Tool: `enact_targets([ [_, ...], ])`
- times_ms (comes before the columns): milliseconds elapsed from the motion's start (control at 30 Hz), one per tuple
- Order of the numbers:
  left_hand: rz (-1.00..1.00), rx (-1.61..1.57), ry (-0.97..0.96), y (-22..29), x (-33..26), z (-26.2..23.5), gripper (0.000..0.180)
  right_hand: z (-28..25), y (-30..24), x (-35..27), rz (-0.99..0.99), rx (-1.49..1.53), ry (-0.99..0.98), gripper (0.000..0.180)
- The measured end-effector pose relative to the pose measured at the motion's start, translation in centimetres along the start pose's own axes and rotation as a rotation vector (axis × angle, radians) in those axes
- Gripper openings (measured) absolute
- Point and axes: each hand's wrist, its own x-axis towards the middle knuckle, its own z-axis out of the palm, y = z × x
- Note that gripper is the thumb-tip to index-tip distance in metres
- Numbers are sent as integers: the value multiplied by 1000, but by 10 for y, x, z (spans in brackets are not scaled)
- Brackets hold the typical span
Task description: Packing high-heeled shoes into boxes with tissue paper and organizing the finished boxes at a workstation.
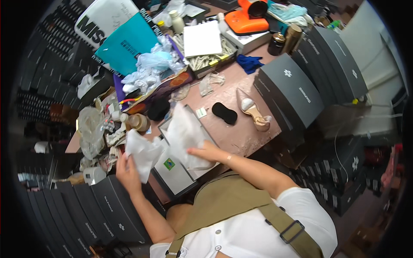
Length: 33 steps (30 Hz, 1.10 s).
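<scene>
White tissue [144, 152], both hands likely gripping

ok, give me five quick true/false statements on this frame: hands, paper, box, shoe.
1. The left hand holds a crumpled sheet of white tissue paper. True.
2. The right hand grips the beige high-heeled shoe. False: the shoe lies alone on the pink tabletop, and the right hand rests on the white paper in the open shoe box.
3. A black oval pad lies on the table to the left of the shoe. True.
4. The open box in front of the person is empty. False: white wrapping paper fills it.
5. Stacks of dark grey boxes stand at the right of the table. True.
</scene>
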Motion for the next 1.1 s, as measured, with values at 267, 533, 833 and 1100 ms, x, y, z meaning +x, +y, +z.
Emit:
enact_targets([
  [267, -268, -487, -558, -1, -41, -10, 22, 75, 58, -23, -90, -542, 249, 79],
  [533, -646, -1470, -974, 28, -105, -2, 40, 124, 5, -147, -66, 256, -108, 53],
  [833, -726, -1131, -888, -7, -235, -50, 49, 180, 21, -267, -179, -154, -171, 22],
  [1100, -426, -880, -310, 44, -425, -83, 64, 196, 120, -396, 78, 833, 200, 27],
])
